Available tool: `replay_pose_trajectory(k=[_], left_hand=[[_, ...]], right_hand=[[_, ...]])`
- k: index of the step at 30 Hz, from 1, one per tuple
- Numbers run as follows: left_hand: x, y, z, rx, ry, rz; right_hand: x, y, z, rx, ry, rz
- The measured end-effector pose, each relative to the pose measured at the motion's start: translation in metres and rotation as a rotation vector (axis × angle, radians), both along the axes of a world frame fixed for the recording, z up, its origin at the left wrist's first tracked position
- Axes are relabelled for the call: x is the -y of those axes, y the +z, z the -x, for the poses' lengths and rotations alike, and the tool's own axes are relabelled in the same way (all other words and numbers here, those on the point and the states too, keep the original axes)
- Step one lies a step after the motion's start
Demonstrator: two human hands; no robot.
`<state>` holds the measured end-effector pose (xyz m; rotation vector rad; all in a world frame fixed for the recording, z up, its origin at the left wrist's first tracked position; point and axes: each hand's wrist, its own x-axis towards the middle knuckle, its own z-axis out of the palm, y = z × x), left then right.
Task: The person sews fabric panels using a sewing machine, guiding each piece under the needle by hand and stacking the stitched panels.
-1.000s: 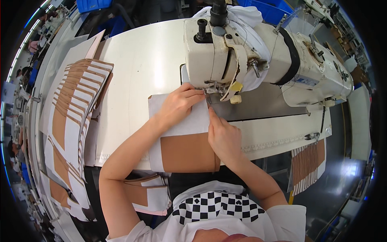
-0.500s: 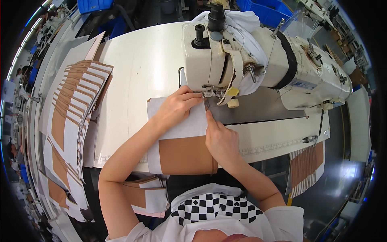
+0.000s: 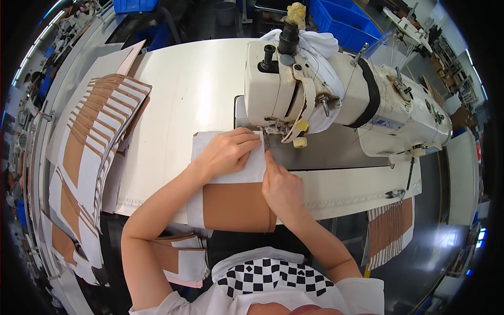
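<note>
A flat panel (image 3: 239, 207), white with a wide brown band, lies on the sewing machine table. Its far right corner is by the presser foot (image 3: 274, 127) of the white sewing machine (image 3: 273, 86). My left hand (image 3: 227, 152) rests on the white part, its fingers together and bent, fingertips pressed down beside the foot. On the panel's right edge, my right hand (image 3: 282, 191) is closed, with its index finger pointing toward the foot and the other fingers curled. The needle point is too small to make out.
Fanned stacks of similar brown and white panels (image 3: 100, 126) lie on the left. More panels (image 3: 184, 260) sit below the table edge, and another bundle (image 3: 391, 231) hangs at the right. Small dark snips (image 3: 395, 193) lie near the right table edge. Blue bins (image 3: 344, 21) stand behind.
The whole view has shifted and tilted slightly, so the machine appears lower. Both hands keep much the same hold on the panel beside the presser foot.
</note>
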<state>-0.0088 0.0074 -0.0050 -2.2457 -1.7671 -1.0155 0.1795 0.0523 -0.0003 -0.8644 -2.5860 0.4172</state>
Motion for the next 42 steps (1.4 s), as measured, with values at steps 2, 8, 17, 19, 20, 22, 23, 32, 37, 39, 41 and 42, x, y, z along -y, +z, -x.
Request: replay_pose_trajectory(k=[2,8,17,19,20,22,23,32,37,39,41,42], left_hand=[[0.0013,0.0006,-0.0008,-0.006,0.004,-0.018],[0.0034,0.0012,0.0012,0.012,0.017,-0.002],[0.0029,0.0056,0.0003,0.009,0.012,0.025],[0.0054,0.0053,-0.0003,-0.014,0.026,0.017],[0.0090,0.0059,-0.0036,0.022,-0.002,0.037],[0.0102,0.0058,-0.0046,0.060,-0.029,0.060],[0.0098,0.0055,-0.0036,0.049,-0.034,0.044],[0.0066,0.0058,-0.0050,0.034,-0.003,0.016],[0.0064,0.0054,-0.0042,0.059,-0.040,0.022],[0.0049,0.0056,-0.0041,0.068,-0.032,0.018],[0.0030,0.0071,-0.0032,0.061,-0.014,0.010],[0.0025,0.0075,-0.0028,0.053,0.003,0.001]], right_hand=[[-0.0011,0.0006,0.0009,0.036,0.009,-0.043],[-0.0015,0.0012,0.0037,-0.003,0.008,-0.014],[-0.0016,0.0018,0.0087,-0.030,-0.055,0.057],[-0.0010,0.0055,0.0096,-0.025,-0.054,0.070],[-0.0015,0.0065,0.0092,-0.020,-0.055,0.080],[-0.0021,0.0051,0.0088,-0.032,-0.053,0.074],[-0.0015,0.0046,0.0084,-0.046,-0.054,0.066],[-0.0017,0.0080,0.0092,0.002,-0.055,0.061],[-0.0024,0.0048,0.0081,-0.003,-0.038,0.035],[-0.0026,0.0048,0.0084,-0.008,-0.033,0.021],[-0.0025,0.0050,0.0087,0.001,-0.035,0.019],[-0.0025,0.0046,0.0089,0.001,-0.034,0.019]])
